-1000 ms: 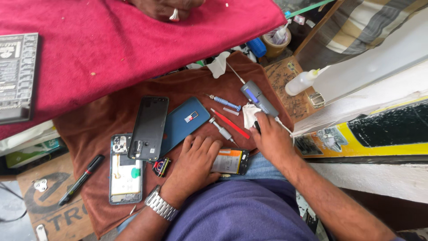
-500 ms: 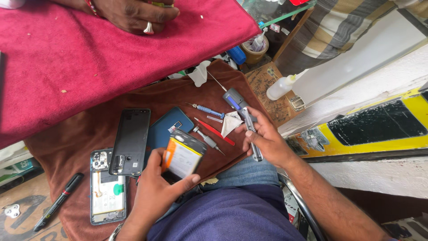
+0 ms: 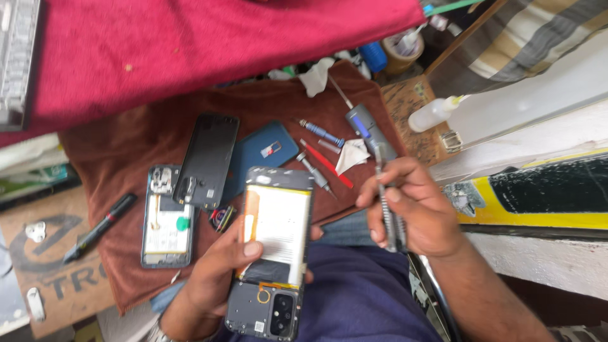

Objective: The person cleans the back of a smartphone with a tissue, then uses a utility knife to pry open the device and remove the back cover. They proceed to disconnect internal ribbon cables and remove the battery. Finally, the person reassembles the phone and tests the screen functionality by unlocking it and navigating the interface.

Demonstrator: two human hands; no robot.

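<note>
My left hand (image 3: 218, 278) grips an opened phone (image 3: 273, 247) with its back off, the pale battery and dark circuit section facing up, held over my lap. My right hand (image 3: 415, 212) is closed on slim metal tweezers (image 3: 384, 199), held upright just right of the phone. On the brown cloth (image 3: 126, 158) lie a second opened phone (image 3: 166, 215), a black back cover (image 3: 208, 158) and a blue back cover (image 3: 263, 152).
A grey electric screwdriver (image 3: 367, 126), a blue-handled driver (image 3: 322, 133), a red tool (image 3: 326, 163) and a white scrap lie on the cloth. A black marker (image 3: 98, 228) rests at left. Behind hangs a red cloth (image 3: 190, 38). A small squeeze bottle (image 3: 434, 113) stands at right.
My left hand has lifted the opened phone off the cloth and brought it up close over my lap. My right hand has picked up the tweezers and drawn back toward the phone.
</note>
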